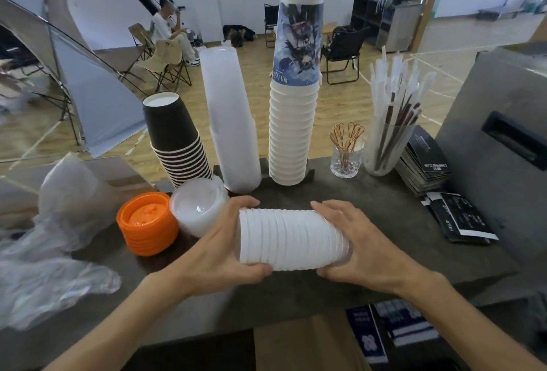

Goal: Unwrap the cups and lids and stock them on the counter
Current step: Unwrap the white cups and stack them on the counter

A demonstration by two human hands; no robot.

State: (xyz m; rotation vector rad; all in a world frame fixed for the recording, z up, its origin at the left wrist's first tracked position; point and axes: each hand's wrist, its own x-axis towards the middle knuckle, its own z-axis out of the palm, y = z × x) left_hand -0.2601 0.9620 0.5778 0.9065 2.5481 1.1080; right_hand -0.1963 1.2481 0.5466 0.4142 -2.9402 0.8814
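A sideways stack of white lids (pixel 291 239) hangs just above the dark counter (pixel 399 222). My left hand (pixel 220 247) grips its left end and my right hand (pixel 365 244) grips its right end. To the left lie a clear-wrapped bundle of white lids (pixel 196 207) and a stack of orange lids (pixel 146 222). Behind stand black cups (pixel 174 139) upside down, a tall sleeve of translucent cups (pixel 232 122) and a tall stack of white cups (pixel 291 122) topped by a printed one.
Crumpled clear plastic wrap (pixel 50 267) lies at the left. A glass of wrapped straws (pixel 390 133), a small glass of picks (pixel 346 157), black sleeves (pixel 426 160) and a grey machine (pixel 509 139) crowd the right. A person sits in the room beyond.
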